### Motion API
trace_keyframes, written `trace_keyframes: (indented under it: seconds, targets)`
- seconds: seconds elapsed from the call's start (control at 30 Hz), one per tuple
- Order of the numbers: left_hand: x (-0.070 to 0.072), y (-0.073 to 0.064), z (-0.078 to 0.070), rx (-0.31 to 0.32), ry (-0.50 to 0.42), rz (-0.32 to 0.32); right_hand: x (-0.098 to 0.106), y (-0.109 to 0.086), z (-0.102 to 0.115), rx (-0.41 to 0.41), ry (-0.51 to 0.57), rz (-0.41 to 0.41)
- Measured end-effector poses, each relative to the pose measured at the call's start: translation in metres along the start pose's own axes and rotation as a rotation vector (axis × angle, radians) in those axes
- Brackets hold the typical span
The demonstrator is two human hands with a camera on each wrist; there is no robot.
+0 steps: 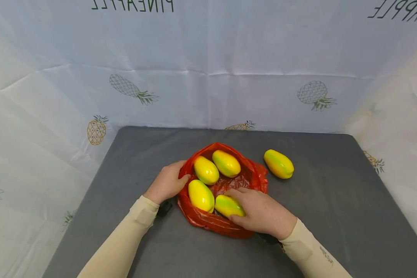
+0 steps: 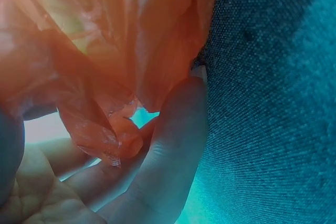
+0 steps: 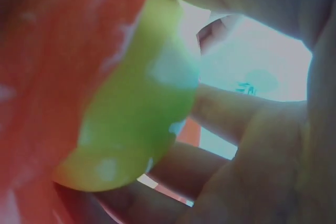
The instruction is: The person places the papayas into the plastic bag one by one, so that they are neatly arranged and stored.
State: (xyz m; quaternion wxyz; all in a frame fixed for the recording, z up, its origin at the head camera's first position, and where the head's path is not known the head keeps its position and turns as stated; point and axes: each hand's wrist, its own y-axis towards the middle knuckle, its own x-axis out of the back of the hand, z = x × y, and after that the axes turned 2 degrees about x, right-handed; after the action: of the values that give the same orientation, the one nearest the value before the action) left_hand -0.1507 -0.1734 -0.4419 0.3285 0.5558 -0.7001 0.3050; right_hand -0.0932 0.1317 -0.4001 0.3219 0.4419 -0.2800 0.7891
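Observation:
A red plastic bag (image 1: 208,223) lies with its mouth spread wide on the dark table. My left hand (image 1: 169,181) grips its left rim, thumb over the edge; in the left wrist view the bag's film hangs between thumb (image 2: 176,140) and fingers. Inside the bag, at its near right, my right hand (image 1: 264,212) holds a yellow-green mango (image 1: 227,206). The right wrist view shows fingers curved round this mango (image 3: 142,108), with red film beside it. Three other mangoes, one of them the near-left mango (image 1: 200,196), lie inside along the left and back.
One more mango (image 1: 279,164) lies on the table (image 1: 319,200) just right of the bag. A pale curtain (image 1: 208,46) printed with pineapples hangs behind the table's far edge and along both sides.

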Motion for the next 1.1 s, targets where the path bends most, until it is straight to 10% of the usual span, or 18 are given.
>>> trace_keyframes:
  seconds: [0.63,1.1]
  targets:
    - [-0.001,0.000,0.001,0.020,-0.006,0.011,0.013,0.004,-0.008,0.018,0.121,0.058]
    - [0.000,-0.002,-0.003,0.042,-0.019,0.011,0.062,-0.007,-0.066,-0.131,0.195,-0.421]
